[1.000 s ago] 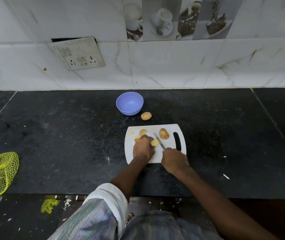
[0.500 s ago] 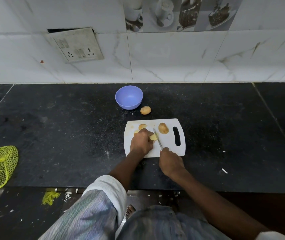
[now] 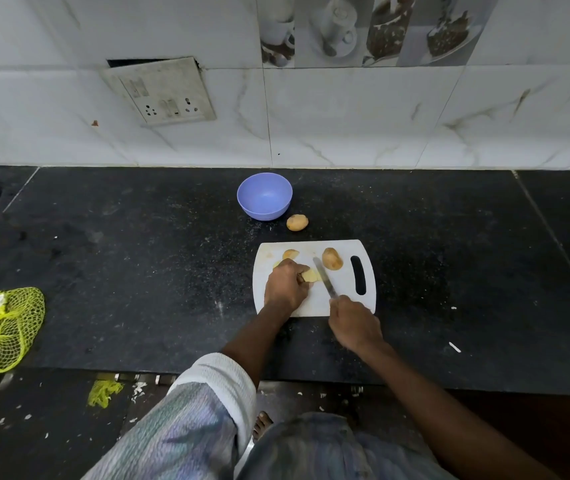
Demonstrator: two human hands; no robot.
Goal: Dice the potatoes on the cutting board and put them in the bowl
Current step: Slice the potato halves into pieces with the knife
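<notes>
Countertop of dark speckled stone (image 3: 138, 271) carries a white plastic cutting board (image 3: 345, 306) near its front edge, lilac round bowl (image 3: 264, 195) behind. Left hand (image 3: 285, 284) pins the pale potato piece (image 3: 311, 275) steady; right hand (image 3: 354, 322) grips the steel knife (image 3: 324, 277), slicing beside it.

bowl (image 3: 264, 196) lilac | cutting board (image 3: 314, 299) white | counter (image 3: 138, 271) speckled black | net bag (image 3: 1, 327) yellow

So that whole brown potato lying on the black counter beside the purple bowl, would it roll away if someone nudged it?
Probably a little. The whole brown potato looks rounded and lies loose on the flat black counter, so a nudge would likely send it wobbling rather than rolling straight. Its skin is uncut, so it is probably firm and not slippery. It might bump the purple plastic bowl.
</notes>
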